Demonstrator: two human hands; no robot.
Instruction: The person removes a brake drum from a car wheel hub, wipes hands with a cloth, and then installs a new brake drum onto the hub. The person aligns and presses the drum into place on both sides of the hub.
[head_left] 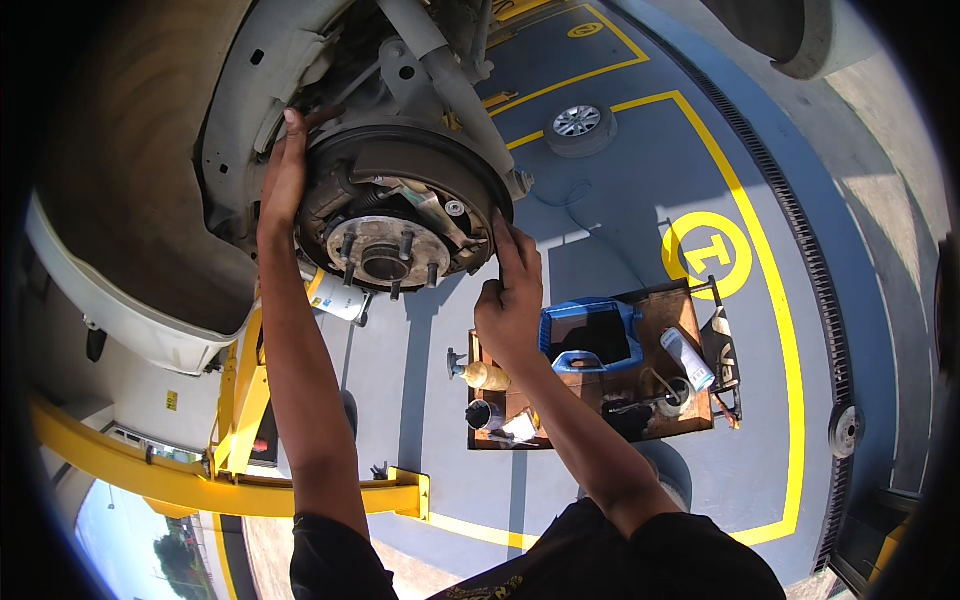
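Two hands frame the exposed brake assembly of a raised vehicle, seen from below. I see the left hand laid flat and open against the left rim of the round backing plate, fingers pointing up along its edge, gripping nothing. The right hand sits at the lower right rim, index finger extended onto the edge by the brake shoe, the other fingers loosely curled (whether they pinch a small part I cannot tell). The assembly lies between the two hands, above and left of the right one; its hub with protruding studs faces me, so its axis runs roughly toward the camera. Both hands touch the rim; the left is set higher. Below, well apart, a tool cart carries a blue tray and a spray can
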